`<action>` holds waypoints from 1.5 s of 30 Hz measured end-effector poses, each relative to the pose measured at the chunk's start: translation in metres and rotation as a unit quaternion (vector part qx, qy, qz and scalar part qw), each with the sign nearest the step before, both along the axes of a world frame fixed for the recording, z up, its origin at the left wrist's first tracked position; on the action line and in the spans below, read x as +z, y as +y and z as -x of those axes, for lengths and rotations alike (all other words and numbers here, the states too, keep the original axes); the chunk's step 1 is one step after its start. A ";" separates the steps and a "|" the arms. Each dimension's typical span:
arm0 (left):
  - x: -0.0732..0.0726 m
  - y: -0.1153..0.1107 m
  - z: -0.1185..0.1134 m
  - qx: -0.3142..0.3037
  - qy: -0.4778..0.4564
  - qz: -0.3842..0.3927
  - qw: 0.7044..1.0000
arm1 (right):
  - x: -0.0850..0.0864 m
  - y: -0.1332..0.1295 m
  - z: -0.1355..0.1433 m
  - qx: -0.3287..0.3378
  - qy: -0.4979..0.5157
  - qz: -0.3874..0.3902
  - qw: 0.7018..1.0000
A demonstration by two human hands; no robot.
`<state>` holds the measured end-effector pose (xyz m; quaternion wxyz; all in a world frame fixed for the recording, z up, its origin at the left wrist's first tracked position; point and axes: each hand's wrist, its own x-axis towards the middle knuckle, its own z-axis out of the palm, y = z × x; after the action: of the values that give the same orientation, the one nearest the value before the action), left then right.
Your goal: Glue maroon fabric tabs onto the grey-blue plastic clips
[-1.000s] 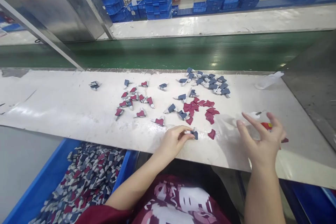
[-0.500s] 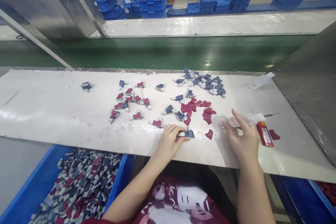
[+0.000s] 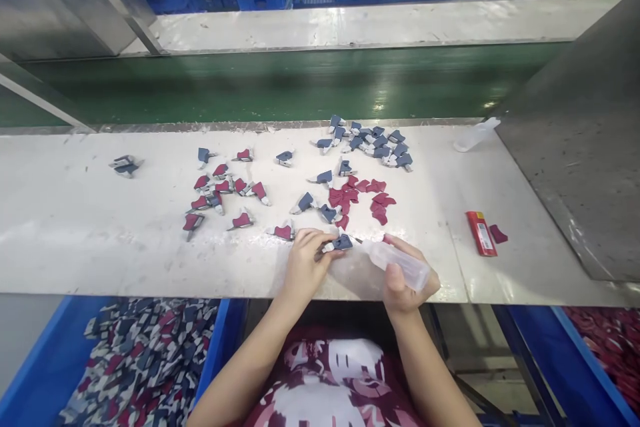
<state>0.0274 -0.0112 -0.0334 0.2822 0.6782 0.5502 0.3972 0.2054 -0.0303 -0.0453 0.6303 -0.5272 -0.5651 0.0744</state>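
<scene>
My left hand (image 3: 306, 263) pinches a blue-and-grey part (image 3: 343, 242) near the table's front edge. In my right hand (image 3: 411, 283) is a translucent squeeze bottle (image 3: 400, 263), its thin dark tip pointing left at that part. Whether the tip touches it I cannot tell. Loose dark red pieces (image 3: 344, 197) lie just beyond my hands, with blue-and-grey parts (image 3: 380, 143) grouped behind them. Parts topped in red (image 3: 242, 219) are spread to the left.
A red box (image 3: 481, 233) lies at the right beside one red piece (image 3: 498, 234). Another bottle (image 3: 477, 135) rests farther back. Filled blue bins (image 3: 220, 340) stand below the table's front edge. A metal panel (image 3: 580, 140) rises at the right.
My right hand has taken hold of the squeeze bottle and brought it left to the part in my left hand. The view has shifted somewhat.
</scene>
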 end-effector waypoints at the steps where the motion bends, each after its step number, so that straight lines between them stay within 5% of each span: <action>1: 0.000 0.000 -0.001 0.004 0.008 -0.003 1.000 | 0.001 0.000 0.000 0.013 -0.012 0.009 1.000; 21: 0.001 0.002 -0.001 0.007 0.066 -0.039 0.997 | 0.022 0.009 0.008 0.012 -0.089 0.051 0.995; 45: 0.004 -0.002 0.002 -0.031 0.035 -0.061 0.997 | -0.001 -0.004 0.001 -0.025 0.019 0.073 0.997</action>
<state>0.0257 -0.0135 -0.0290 0.2330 0.7246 0.5127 0.3973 0.2048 -0.0343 -0.0466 0.6025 -0.5843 -0.5325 0.1095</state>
